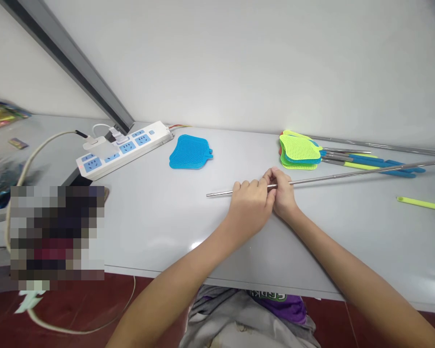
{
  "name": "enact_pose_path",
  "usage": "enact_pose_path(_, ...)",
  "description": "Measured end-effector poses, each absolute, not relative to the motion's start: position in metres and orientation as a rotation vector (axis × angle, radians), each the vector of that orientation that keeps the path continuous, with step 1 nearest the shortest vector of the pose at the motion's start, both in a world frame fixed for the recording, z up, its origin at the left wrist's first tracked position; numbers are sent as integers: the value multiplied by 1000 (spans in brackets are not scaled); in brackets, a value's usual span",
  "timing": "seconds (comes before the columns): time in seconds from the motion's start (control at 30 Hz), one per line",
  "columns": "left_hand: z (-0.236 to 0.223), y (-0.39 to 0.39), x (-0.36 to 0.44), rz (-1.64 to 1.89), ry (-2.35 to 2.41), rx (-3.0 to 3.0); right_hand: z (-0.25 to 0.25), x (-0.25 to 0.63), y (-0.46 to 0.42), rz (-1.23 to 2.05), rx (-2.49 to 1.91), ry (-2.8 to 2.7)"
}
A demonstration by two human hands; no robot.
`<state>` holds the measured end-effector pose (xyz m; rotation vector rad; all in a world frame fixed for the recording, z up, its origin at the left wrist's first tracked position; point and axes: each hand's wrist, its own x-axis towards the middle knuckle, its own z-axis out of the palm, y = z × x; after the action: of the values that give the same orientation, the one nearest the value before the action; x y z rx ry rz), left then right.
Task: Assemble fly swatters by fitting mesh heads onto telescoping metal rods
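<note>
A long thin metal rod (pixel 329 178) lies across the grey table (pixel 159 222), running from the middle out to the right edge. My left hand (pixel 249 203) is closed around the rod near its left part. My right hand (pixel 282 191) is closed on the rod just beside it, knuckles touching the left hand. The rod's short bare end (pixel 217 194) sticks out to the left of my hands. A blue mesh swatter head (pixel 189 152) lies further back on the table, apart from both hands.
A stack of green swatter heads (pixel 300 152) with blue and green handled rods (pixel 369 163) lies at the back right. A loose green handle (pixel 420 203) is at the right. A white power strip (pixel 125 147) with plugs and a cable (pixel 25 174) sits at the left.
</note>
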<state>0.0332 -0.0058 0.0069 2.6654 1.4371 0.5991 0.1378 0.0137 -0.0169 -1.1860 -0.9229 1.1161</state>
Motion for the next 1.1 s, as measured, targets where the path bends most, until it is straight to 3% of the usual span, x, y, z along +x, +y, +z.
enact_pose_path(0.87,13,-6,31,534,1405,2686,-22,141,15,1100,-1159,-953)
enact_pose_path(1.1,11,0,30,527,1346,2578,-16,140,9,1360,-965,-1055)
